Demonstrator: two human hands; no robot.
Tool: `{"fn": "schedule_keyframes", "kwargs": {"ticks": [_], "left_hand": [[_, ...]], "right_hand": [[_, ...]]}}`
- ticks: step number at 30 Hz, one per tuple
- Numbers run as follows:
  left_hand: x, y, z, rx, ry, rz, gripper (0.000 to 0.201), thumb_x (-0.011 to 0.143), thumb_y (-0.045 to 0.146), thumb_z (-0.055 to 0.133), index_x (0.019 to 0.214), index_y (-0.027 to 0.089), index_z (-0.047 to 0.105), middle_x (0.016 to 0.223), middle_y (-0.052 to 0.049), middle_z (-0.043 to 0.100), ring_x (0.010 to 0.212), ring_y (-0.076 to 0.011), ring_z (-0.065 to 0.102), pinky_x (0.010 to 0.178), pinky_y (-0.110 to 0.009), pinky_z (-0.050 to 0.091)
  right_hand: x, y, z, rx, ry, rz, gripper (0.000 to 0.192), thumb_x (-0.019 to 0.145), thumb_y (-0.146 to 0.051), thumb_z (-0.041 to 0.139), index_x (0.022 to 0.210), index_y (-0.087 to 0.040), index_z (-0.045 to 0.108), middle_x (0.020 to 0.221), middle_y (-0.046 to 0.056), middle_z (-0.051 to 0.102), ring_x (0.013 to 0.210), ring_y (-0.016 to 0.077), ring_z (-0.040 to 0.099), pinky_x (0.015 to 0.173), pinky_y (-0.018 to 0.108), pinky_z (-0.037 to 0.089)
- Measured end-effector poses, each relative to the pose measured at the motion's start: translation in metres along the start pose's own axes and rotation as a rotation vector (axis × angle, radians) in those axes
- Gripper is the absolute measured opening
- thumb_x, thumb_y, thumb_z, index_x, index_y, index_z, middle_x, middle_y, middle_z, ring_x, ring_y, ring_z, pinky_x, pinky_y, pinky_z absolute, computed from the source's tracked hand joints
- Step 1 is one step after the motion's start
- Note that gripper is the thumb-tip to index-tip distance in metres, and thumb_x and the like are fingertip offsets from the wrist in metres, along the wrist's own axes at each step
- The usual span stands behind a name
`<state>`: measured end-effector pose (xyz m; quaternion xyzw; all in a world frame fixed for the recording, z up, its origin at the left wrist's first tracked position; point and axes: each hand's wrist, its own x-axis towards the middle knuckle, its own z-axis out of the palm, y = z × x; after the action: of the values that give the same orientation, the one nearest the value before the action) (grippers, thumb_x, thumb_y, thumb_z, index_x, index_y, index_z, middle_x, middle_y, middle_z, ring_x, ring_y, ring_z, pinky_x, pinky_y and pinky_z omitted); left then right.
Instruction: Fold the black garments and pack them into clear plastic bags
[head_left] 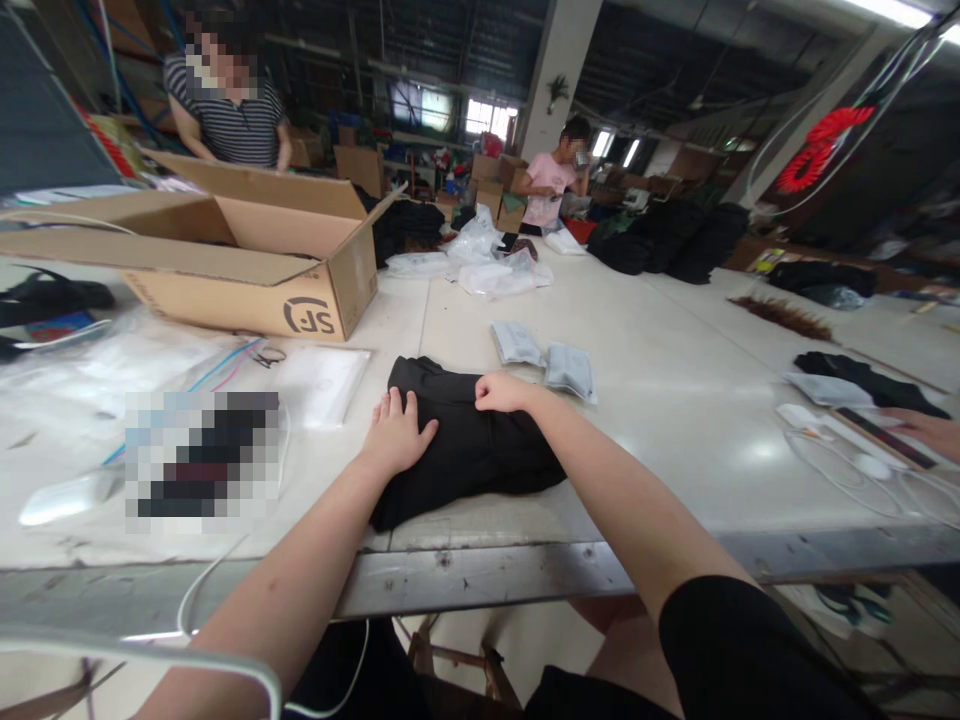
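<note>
A black folded garment [457,450] lies on the table in front of me; its exact kind does not show. My left hand [396,432] rests flat on its left part, fingers spread. Over its upper right part, my right hand [501,392] is closed, with the fingers curled against the black cloth. My forearm covers some of the garment's right side. Just beyond the right hand are two small grey packets in clear wrap, one [516,343] beside the other [570,371].
An open cardboard box [255,300] stands at the back left, near a person in a striped shirt. White plastic bags [487,262] and black cloth piles [667,240] lie farther back. Flat clear packaging [326,385] is at left. Cables and another person's hand [926,428] are at right.
</note>
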<state>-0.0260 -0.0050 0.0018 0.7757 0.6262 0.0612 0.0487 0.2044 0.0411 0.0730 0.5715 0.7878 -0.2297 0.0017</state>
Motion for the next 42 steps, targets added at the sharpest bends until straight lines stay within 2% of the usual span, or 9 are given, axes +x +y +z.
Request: {"fn": "schedule_keyframes", "kwargs": {"ticks": [9,13,17,20,23,28,34,37,42], "left_hand": [[0.000,0.000,0.000,-0.009,0.005,0.004,0.079,0.096,0.057,0.039,0.154,0.003,0.030,0.159,-0.030,0.024,0.147,-0.0430,0.025,0.117,-0.052,0.027],[0.000,-0.001,-0.001,-0.022,-0.003,0.001,0.079,0.095,0.056,0.040,0.154,0.003,0.031,0.159,-0.030,0.024,0.148,-0.0431,0.025,0.117,-0.052,0.026],[0.000,-0.001,0.000,-0.030,0.006,0.005,0.080,0.095,0.056,0.040,0.153,0.002,0.031,0.159,-0.031,0.023,0.148,-0.0435,0.024,0.117,-0.052,0.026],[0.000,-0.001,0.001,-0.028,0.011,0.003,0.079,0.095,0.056,0.040,0.153,0.003,0.032,0.159,-0.031,0.024,0.147,-0.0432,0.025,0.116,-0.053,0.028],[0.000,-0.001,0.001,-0.021,0.020,0.000,0.078,0.095,0.056,0.041,0.153,0.003,0.032,0.158,-0.030,0.025,0.147,-0.0429,0.026,0.116,-0.053,0.028],[-0.001,0.000,0.001,-0.016,0.031,0.003,0.078,0.095,0.055,0.042,0.153,0.003,0.033,0.158,-0.030,0.027,0.147,-0.0426,0.026,0.117,-0.052,0.028],[-0.002,0.001,-0.001,0.000,0.024,0.001,0.078,0.095,0.055,0.041,0.153,0.003,0.033,0.158,-0.030,0.027,0.147,-0.0420,0.027,0.117,-0.051,0.028],[-0.002,0.001,-0.001,0.008,0.034,0.001,0.078,0.096,0.055,0.041,0.153,0.003,0.033,0.158,-0.029,0.028,0.147,-0.0417,0.028,0.117,-0.051,0.027],[-0.001,-0.001,0.000,0.017,0.043,0.012,0.077,0.095,0.056,0.040,0.152,0.005,0.034,0.158,-0.028,0.030,0.147,-0.0399,0.027,0.117,-0.051,0.027]], "right_hand": [[0.001,0.024,-0.006,0.220,-0.051,0.046,0.010,0.077,-0.025,0.062,0.077,-0.020,0.071,0.059,-0.003,0.061,0.057,0.0122,0.054,0.054,0.022,0.037],[0.011,0.043,-0.008,0.117,0.293,0.169,0.015,0.082,-0.022,0.057,0.086,-0.018,0.071,0.081,0.003,0.070,0.075,0.0163,0.062,0.069,0.024,0.045],[0.019,0.071,-0.010,-0.096,0.657,0.397,0.034,0.087,-0.017,0.053,0.119,-0.016,0.063,0.122,0.015,0.062,0.106,0.0252,0.059,0.090,0.034,0.045],[0.022,0.086,-0.006,-0.244,0.552,0.411,0.046,0.084,-0.017,0.060,0.129,-0.020,0.058,0.134,0.016,0.054,0.121,0.0318,0.049,0.097,0.043,0.042],[0.027,0.091,0.000,-0.296,0.468,0.398,0.037,0.089,-0.020,0.059,0.125,-0.018,0.059,0.133,0.016,0.054,0.121,0.0315,0.047,0.097,0.045,0.040],[0.039,0.085,0.005,-0.334,0.532,0.461,0.040,0.092,-0.025,0.057,0.130,-0.014,0.053,0.130,0.020,0.055,0.118,0.0315,0.050,0.095,0.044,0.041],[0.049,0.088,0.000,-0.495,0.529,0.395,0.052,0.096,-0.020,0.042,0.148,-0.026,0.039,0.155,0.018,0.035,0.134,0.0346,0.039,0.103,0.052,0.036],[0.051,0.092,0.002,-0.400,0.467,0.429,0.051,0.098,-0.019,0.036,0.148,-0.026,0.040,0.144,0.018,0.049,0.125,0.0333,0.050,0.098,0.049,0.042],[0.049,0.094,-0.009,-0.114,0.592,0.463,0.047,0.097,-0.024,0.042,0.143,-0.024,0.048,0.129,0.016,0.062,0.117,0.0306,0.058,0.097,0.043,0.045]]}}
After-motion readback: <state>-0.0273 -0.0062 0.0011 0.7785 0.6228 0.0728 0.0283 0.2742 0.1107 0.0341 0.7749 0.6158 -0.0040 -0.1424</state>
